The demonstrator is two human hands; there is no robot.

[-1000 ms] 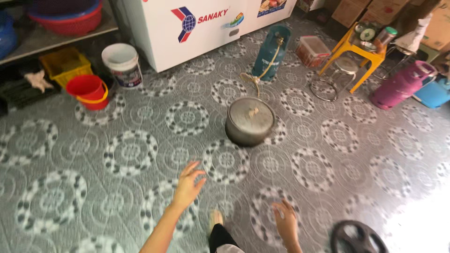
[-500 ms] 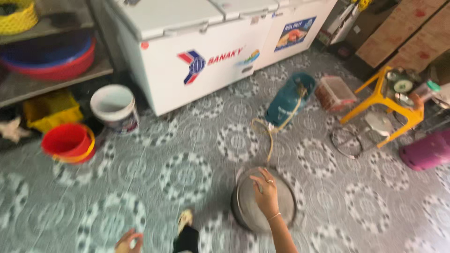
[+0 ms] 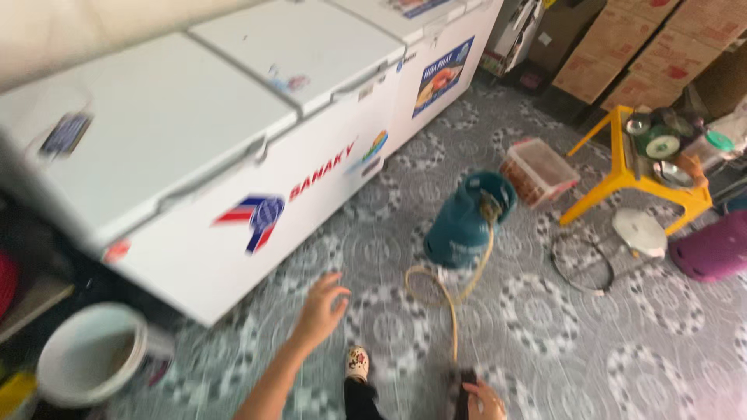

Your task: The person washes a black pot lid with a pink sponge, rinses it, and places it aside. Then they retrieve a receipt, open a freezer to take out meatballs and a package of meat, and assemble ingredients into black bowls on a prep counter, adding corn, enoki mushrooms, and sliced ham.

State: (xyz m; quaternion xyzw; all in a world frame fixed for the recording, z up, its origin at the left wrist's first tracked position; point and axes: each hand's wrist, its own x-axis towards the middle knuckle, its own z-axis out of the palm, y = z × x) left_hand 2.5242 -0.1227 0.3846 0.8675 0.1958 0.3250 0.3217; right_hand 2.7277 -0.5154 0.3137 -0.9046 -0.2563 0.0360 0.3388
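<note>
L hand (image 3: 320, 305) hangs free, fingers apart, holding nothing, just beside the white chest freezer (image 3: 194, 148). Teal metal gas cylinder (image 3: 467, 222) stands up-right of it; its tan rubber hose (image 3: 455, 299) runs down toward the R hand (image 3: 482, 400). R is nearer the hose; can't tell its finger state, at the frame edge.

Freezers: two white chest freezers (image 3: 194, 148) along the left wall, stickers on the fronts.
Bucket: white plastic bucket (image 3: 89, 354), bottom left.
Box: clear container with a red rim (image 3: 538, 171), on the floor just beside the stool.
Stool: yellow plastic stool (image 3: 634, 175), cluttered top.
Cartons: cardboard boxes (image 3: 646, 54) stacked top right.
Ring: wire ring (image 3: 582, 264) on the patterned tile floor (image 3: 545, 342).
Purple item: (image 3: 712, 250), right edge, kind unclear.
</note>
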